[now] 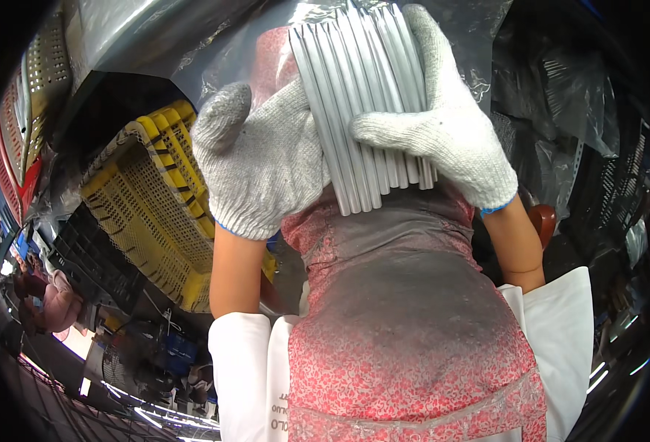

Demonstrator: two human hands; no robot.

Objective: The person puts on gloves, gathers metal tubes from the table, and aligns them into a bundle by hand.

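Note:
A flat bundle of several slim, silver-grey metal tubes (351,110) is held up before my chest, side by side with uneven ends. Some of the upper ends look tapered. My right hand (450,125), in a white knitted glove, grips the bundle, its thumb laid across the front and a finger stretched along the right edge. On the other side, my left hand (266,158) supports the tubes from behind with the palm turned up. Its thumb sticks out to the left, off the tubes, and its fingers are hidden behind them. The left glove is smudged grey.
Clear plastic sheeting (214,44) spreads beyond my hands. A yellow perforated crate (137,199) stands at the left, beside a black crate (97,261). More crates (27,125) are stacked at the far left. A red patterned apron (413,353) with dark stains covers my front.

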